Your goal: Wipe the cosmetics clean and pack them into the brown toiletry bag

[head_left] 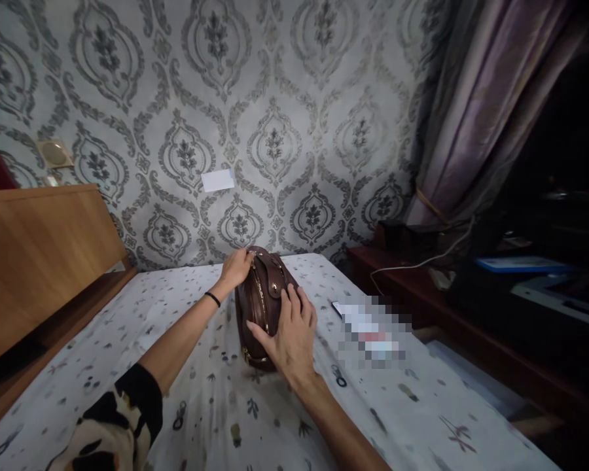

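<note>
A dark brown leather bag (pixel 266 307) with gold-coloured zips and a small flap lies on the patterned bedsheet. At its far end, my left hand (pixel 236 268) is closed, with the fingertips gripping the bag's edge near the zip; exactly what they pinch is too small to make out. My right hand (pixel 294 333) rests over the near right part of the bag. Its fingers are stretched out across the leather, and the thumb is spread apart toward the near zip. The visible zip lines look closed, though part of the bag is hidden beneath the right hand.
The white printed bedsheet (pixel 201 405) spreads around the bag. To the right lies a phone-like item (pixel 368 327), mostly pixelated. A wooden headboard (pixel 44 255) stands left, a patterned wall (pixel 275 144) behind. At right are dark red furniture (pixel 397 281), a white cable (pixel 422 261) and a curtain (pixel 476 111).
</note>
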{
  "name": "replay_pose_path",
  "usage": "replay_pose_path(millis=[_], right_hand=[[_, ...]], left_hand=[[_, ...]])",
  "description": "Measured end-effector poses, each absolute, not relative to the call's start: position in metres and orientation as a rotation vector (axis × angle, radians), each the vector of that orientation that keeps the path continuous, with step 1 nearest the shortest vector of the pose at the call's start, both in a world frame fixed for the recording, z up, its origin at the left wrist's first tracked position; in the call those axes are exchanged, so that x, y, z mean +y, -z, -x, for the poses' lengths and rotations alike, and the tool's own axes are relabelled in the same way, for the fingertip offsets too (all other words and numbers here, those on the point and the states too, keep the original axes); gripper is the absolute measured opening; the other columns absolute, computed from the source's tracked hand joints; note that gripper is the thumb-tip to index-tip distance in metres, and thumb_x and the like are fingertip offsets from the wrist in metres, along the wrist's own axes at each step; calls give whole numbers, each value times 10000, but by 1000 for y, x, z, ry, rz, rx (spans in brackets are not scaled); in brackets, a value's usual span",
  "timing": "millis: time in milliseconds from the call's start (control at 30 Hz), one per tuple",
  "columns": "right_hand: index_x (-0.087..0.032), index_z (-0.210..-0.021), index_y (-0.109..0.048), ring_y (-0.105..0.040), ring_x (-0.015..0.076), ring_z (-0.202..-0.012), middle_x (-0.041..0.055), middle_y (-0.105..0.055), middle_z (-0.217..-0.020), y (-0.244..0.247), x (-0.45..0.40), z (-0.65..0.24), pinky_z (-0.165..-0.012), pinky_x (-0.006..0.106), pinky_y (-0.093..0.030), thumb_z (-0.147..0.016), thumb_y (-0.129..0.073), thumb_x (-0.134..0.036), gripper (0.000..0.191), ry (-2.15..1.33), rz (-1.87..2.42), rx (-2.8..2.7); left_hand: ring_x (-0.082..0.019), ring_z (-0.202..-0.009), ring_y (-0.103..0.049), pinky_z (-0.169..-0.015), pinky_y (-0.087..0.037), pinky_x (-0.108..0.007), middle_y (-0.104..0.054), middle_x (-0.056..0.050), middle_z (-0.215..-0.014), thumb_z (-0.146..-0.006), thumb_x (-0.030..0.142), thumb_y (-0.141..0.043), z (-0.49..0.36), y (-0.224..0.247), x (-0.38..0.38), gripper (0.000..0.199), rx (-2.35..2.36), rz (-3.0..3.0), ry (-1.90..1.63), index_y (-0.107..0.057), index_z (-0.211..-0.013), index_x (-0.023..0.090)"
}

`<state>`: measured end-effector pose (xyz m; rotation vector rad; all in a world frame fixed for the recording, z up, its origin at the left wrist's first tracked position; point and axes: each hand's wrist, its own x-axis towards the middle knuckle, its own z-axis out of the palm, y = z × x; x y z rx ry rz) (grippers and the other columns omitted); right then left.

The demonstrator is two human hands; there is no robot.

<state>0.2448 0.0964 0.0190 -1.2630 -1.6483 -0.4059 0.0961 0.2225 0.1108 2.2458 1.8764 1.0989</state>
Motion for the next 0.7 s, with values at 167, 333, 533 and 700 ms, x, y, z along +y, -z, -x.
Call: replay_pose_path(millis=[167, 333, 533, 700], right_hand=[[-47, -1343, -492, -389, 414, -1358, 281, -527, -1404, -18, 97, -246, -1072, 597, -321, -868, -510, -708, 814, 400, 1266, -1660], [-27, -1360, -474, -379, 407, -1360, 283, -544, -1379, -18, 96, -244, -1084, 595, -314, -871, -535, -682, 819, 414, 1251, -1662], [-38, -1353, -487, -387, 408, -1364, 271, -534, -1402, -20, 93, -245, -1090, 586, -316, -862, -534, -696, 823, 397, 1277, -1660], [-28, -1353, -488, -369, 403, -1377, 279, -524, -1411, -20, 94, -246, -1091, 588, -319, -837, -570, -699, 851, 389, 1271, -1674]], left_hand=[[-218, -755, -628, -717, -451, -311, -668, -50, -743, -971, 305, -446, -96, -113, 217, 282, 1814, -2257, -1111, -589, -755, 194], [-210, -808, -632, -736, -453, -307, -710, -48, -910, -860, 252, -608, -110, -126, 205, 77, 1668, -2363, -1088, -635, -904, 195], [-189, -742, -616, -683, -426, -280, -697, 5, -757, -786, 281, -704, -141, -141, 201, 74, 1515, -2486, -967, -707, -826, 219], [-185, -730, -599, -663, -399, -278, -685, -6, -728, -828, 259, -659, -150, -139, 206, 114, 1562, -2484, -942, -694, -730, 213]])
